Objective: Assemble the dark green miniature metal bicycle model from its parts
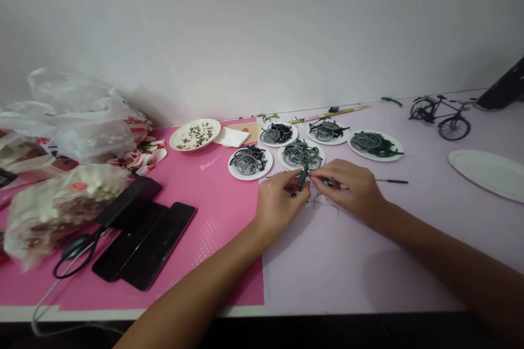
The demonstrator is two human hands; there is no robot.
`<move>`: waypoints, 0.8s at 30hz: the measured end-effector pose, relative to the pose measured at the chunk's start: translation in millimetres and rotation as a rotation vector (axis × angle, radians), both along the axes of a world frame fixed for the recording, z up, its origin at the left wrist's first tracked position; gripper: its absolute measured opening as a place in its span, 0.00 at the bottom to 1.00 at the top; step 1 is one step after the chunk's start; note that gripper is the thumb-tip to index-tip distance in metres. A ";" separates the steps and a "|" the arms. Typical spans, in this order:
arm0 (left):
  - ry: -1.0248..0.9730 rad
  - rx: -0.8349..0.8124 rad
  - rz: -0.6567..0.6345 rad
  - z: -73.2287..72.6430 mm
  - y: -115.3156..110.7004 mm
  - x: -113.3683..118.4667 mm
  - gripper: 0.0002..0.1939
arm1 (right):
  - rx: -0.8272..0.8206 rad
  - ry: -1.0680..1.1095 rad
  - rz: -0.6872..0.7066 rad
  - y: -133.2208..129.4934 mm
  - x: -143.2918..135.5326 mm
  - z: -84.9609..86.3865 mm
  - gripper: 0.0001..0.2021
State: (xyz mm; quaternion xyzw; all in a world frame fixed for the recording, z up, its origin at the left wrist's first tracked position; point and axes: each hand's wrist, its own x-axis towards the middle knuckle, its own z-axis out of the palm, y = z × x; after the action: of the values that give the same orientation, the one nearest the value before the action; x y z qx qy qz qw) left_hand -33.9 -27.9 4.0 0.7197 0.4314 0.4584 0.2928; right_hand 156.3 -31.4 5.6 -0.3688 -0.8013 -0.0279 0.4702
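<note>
My left hand pinches a small dark green plastic part between thumb and fingers. Close against it, my right hand has its fingertips pressed together at the part's edge; whatever tiny piece they grip is too small to make out. Just beyond the hands lies a white plate with grey spoked wheels and green pieces. Thin dark bits lie on the table below my fingers. A slim tool with a dark handle rests right of my right hand.
Several more plates of wheels and parts surround it, including one plate. A model bicycle stands at right near an oval tray. Left are a bowl, black phones and plastic bags. The wall bounds the back.
</note>
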 end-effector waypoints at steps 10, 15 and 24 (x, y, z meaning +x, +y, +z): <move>-0.022 -0.041 -0.042 1.3 0.6 1.2 0.09 | -0.011 -0.034 -0.068 -2.3 -3.8 -1.2 0.08; -0.051 -0.087 -0.069 1.4 1.4 0.3 0.10 | -0.049 -0.035 -0.142 -2.4 -2.9 -10.9 0.09; -0.073 -0.121 -0.070 -0.5 2.7 0.3 0.09 | -0.457 0.244 -0.141 -8.9 -12.6 -14.1 0.11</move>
State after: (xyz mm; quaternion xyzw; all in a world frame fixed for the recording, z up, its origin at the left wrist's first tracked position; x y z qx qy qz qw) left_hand -33.6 -25.3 3.6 0.6981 0.4223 0.4468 0.3671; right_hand 143.7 -40.3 -8.5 -0.5210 -0.6964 0.1656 0.4650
